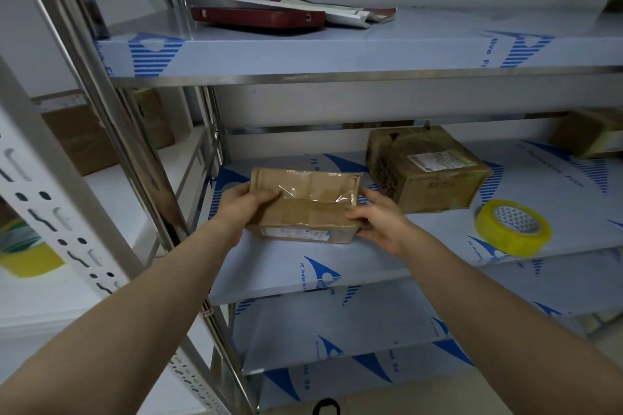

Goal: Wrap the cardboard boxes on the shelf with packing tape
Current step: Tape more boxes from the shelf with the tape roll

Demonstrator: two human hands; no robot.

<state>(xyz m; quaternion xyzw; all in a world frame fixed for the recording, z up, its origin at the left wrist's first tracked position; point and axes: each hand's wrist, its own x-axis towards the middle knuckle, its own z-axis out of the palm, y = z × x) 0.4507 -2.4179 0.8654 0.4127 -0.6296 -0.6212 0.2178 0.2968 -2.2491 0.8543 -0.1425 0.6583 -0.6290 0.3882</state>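
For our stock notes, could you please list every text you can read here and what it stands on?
"PE Protec": film on the middle shelf, front edge; the rest is cut off.
"tive F": film on the top shelf, front edge.
White label on the front box: too small to read.
Label and dark print on the back box: blurred, unreadable.

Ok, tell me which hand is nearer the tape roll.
Right. The right hand holds the right end of the flat box; the tape roll lies apart, farther right on the same shelf. The left hand holds the box's left end, farther away.
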